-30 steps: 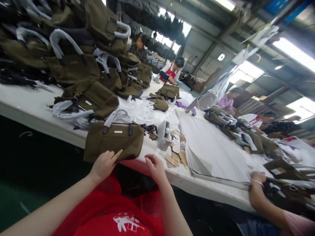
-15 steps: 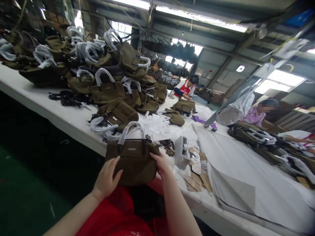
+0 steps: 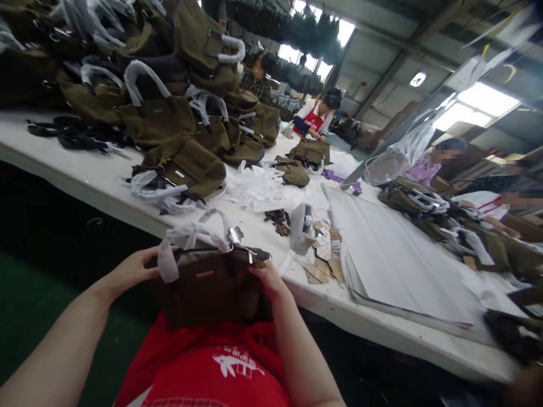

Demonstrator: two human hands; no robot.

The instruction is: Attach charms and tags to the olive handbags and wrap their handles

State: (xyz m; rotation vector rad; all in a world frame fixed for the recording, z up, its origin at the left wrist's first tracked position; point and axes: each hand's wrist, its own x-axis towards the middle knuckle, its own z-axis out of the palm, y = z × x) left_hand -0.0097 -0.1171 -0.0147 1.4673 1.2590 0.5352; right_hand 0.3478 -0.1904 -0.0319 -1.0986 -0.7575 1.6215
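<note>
An olive-brown handbag (image 3: 207, 294) is held upright against the red apron, off the table's front edge. Its two handles (image 3: 193, 234) are wrapped in white material, and a zipper runs along the top. My left hand (image 3: 138, 271) grips the bag's left upper corner, fingers partly hidden behind the handle wrap. At the right upper corner, near the zipper end, my right hand (image 3: 267, 277) holds the bag, with some fingertips out of sight.
Many olive bags (image 3: 161, 118) are piled on the white table (image 3: 139, 212). Black straps (image 3: 80, 135), a grey-white holder (image 3: 302, 229), cardboard tags (image 3: 324, 271) and white sheets (image 3: 394, 260) lie around. A person in a red apron (image 3: 314, 121) works across the table.
The bag has come closer to the apron and its top has tipped into view. My left hand has moved from its front to its left upper corner. The camera view has shifted.
</note>
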